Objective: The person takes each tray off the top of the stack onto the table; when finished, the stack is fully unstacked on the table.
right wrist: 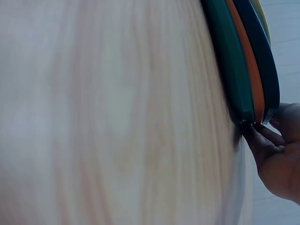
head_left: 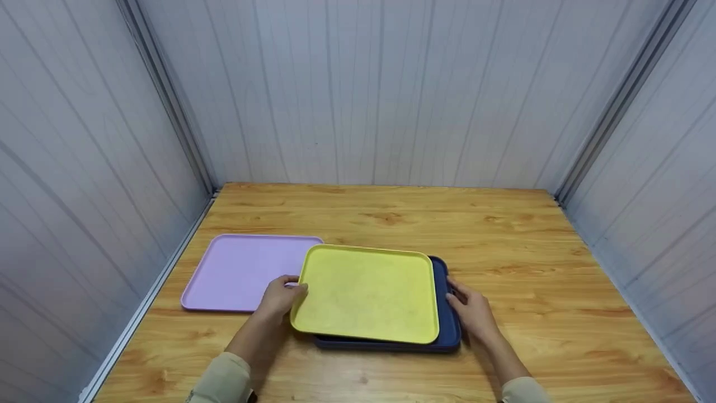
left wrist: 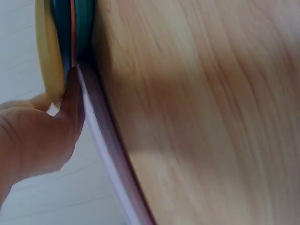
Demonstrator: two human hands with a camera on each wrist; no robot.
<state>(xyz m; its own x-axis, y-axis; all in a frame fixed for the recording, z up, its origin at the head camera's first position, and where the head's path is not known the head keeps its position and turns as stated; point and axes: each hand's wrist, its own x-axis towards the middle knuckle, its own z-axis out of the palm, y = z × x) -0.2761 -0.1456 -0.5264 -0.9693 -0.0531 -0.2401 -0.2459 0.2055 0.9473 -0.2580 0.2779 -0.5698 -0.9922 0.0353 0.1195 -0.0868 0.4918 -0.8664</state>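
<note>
A yellow tray (head_left: 366, 294) lies shifted left over a dark blue tray (head_left: 447, 327). My left hand (head_left: 279, 298) pinches the yellow tray's left edge, thumb on top. In the left wrist view, its fingers reach beneath the yellow rim (left wrist: 49, 61), close beside the lilac edge. My right hand (head_left: 472, 310) has its thumb and fingertips at the dark blue tray's right edge. The right wrist view shows an orange tray (right wrist: 251, 70) and a green tray (right wrist: 229, 65) stacked under the blue one, the right fingers touching the stack's side.
A lilac tray (head_left: 251, 271) lies flat on the wood-grain table (head_left: 386, 212), left of the stack, its right part hidden behind the yellow tray. Pale panelled walls (head_left: 358, 95) enclose the table at the back and both sides.
</note>
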